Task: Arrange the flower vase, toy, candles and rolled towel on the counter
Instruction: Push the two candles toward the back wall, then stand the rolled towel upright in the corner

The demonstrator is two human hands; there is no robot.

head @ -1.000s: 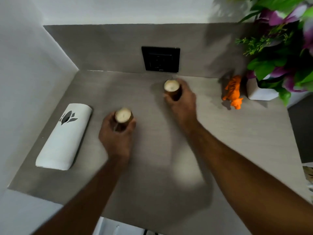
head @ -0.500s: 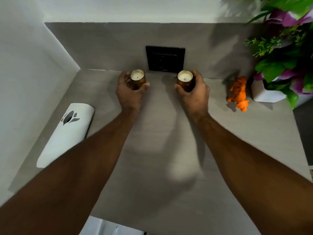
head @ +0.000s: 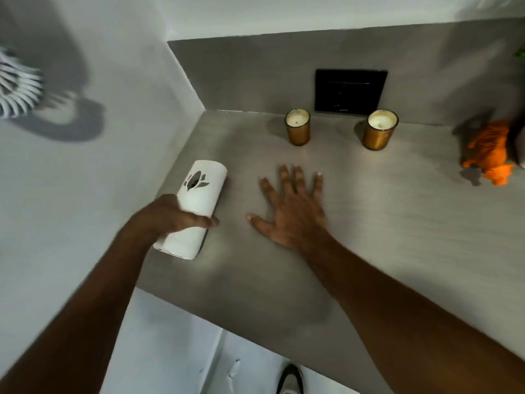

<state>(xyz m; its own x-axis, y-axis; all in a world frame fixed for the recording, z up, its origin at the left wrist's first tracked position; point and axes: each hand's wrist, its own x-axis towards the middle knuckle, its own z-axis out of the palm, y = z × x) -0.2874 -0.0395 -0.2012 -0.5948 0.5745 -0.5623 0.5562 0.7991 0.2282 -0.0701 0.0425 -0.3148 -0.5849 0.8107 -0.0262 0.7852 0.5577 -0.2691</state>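
Left hand (head: 173, 220): wrapped over the near half of the rolled towel (head: 196, 204), thumb lying across its top — a firm grasp.
Rolled towel: white, with a dark flower emblem near its far end; lies on the grey tabletop (head: 369, 223) close to the left wall, long axis running away from the person and tilted slightly right. Whether its near end is lifted off the surface I cannot tell.
Right hand (head: 292, 211): empty, fingers spread, palm down on the tabletop just right of the towel, not touching it.
Left candle (head: 297, 127): amber glass with pale wax, upright at the back of the tabletop, below and to the left of the black wall plate (head: 350, 91).
Right candle (head: 380, 129): same kind, upright, below the plate's right edge; well apart from its twin and from both hands.
Toy (head: 490, 150): orange with dark stripes, far right on the tabletop, blurred.
Flower vase (head: 521, 143): only a dark sliver shows at the right edge — beside the toy, too cropped to describe.
Wall ornament (head: 17, 83): striped black and white, on the left wall, casting a shadow.
Shoe (head: 291, 379): tip visible on the floor below the tabletop's front edge.
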